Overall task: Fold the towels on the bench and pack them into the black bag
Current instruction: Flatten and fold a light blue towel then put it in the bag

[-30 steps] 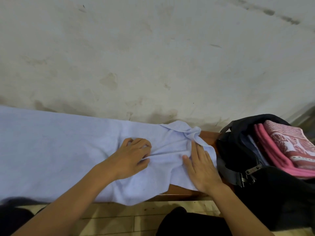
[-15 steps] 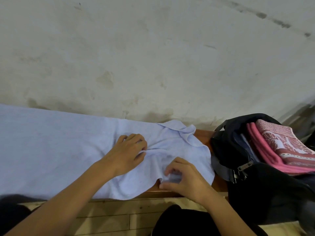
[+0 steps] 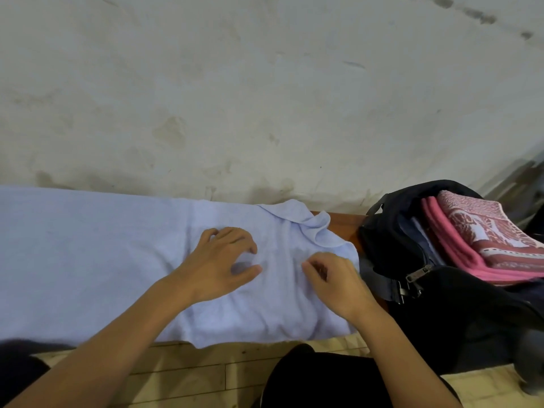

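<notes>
Floor (image 3: 188,369): pale wooden boards run under the near edge of the surface, and the towel's hem hangs slightly over that edge.
Right hand (image 3: 335,282): it rests on the right end of the light blue towel (image 3: 97,254), fingers curled as if gathering cloth; whether a fold is actually pinched cannot be told.
Left hand (image 3: 219,262): it sits just beside the right hand, fingers bent and spread with their tips on the cloth, apparently pinning rather than gripping.
Light blue towel: it lies spread along the surface (image 3: 338,228), reaching out of view to the left, with its far right corner crumpled and turned over.
Step in hand: judged as smoothing and squaring the right end before a fold.
Doing it well: the turned corner should be flattened first, then both right corners taken and carried leftward with the edges matched, since loose terry will likely drag and wrinkle.
Black bag (image 3: 418,316): it stands open at the right end, touching the towel's edge, with pink towels (image 3: 482,245) already inside.
Wall (image 3: 265,98): stained plaster rises behind.
</notes>
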### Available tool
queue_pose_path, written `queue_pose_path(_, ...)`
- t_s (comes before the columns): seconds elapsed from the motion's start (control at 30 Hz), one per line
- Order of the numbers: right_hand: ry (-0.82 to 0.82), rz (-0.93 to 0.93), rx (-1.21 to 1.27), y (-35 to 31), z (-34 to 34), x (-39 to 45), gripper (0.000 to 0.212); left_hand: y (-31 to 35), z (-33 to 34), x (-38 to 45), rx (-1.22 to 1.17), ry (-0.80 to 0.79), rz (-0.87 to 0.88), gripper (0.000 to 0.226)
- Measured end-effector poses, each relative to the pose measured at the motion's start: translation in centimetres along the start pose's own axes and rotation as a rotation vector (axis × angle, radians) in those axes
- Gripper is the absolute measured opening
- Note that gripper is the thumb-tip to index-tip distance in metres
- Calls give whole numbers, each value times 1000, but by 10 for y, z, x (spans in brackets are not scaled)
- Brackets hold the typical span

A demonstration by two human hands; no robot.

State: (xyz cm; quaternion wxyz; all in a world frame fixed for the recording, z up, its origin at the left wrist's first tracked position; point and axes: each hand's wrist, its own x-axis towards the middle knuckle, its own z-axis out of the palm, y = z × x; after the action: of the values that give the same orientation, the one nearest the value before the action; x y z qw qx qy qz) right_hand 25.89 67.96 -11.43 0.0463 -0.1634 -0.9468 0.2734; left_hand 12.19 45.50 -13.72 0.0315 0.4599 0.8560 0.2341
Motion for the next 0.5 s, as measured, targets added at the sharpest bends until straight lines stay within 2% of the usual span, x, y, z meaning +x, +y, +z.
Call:
queue_pose_path(0.03, 23, -15, -60, 4, 1, 5, 19, -1, 2, -1, 43, -26, -3, 62)
queue_pose_path(0.07, 33, -18, -130, 8, 2, 10, 19, -2, 3, -3, 88, -75, -9, 70)
queue_pose_path(0.17, 97, 73, -236, 14, 8, 24, 42, -2, 5, -4, 151, -222, -35, 77)
queue_pose_path(0.3, 263, 204, -242, 14, 17, 45, 50, -2, 3, -2, 167, -272, -47, 76)
queue_pose_path(0.4, 310, 308, -213, 13, 29, 60, 54, -3, 3, -2, 204, -291, -47, 77)
queue_pose_path(0.5, 361, 187, -187, 10, 34, 75, 41, -2, 3, -2, 221, -301, -41, 77)
